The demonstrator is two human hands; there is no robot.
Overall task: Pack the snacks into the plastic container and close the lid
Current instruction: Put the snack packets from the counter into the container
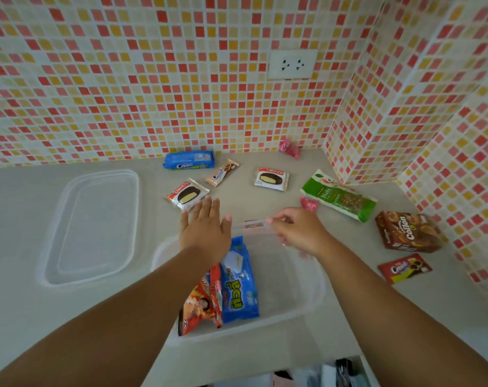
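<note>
A clear plastic container stands on the counter in front of me. Inside it, at the left, lie a blue packet and an orange-red packet. Its clear lid lies apart on the left. My left hand is flat with fingers spread, and its fingertips reach the near edge of a Choco Pie packet. My right hand pinches a small clear-wrapped snack over the container's far rim.
Loose on the counter are a blue cookie pack, a small brown cookie packet, a second Choco Pie, a green nut bag, two pink sweets, a brown Collon box and a red cookie packet. Tiled walls close the back and right.
</note>
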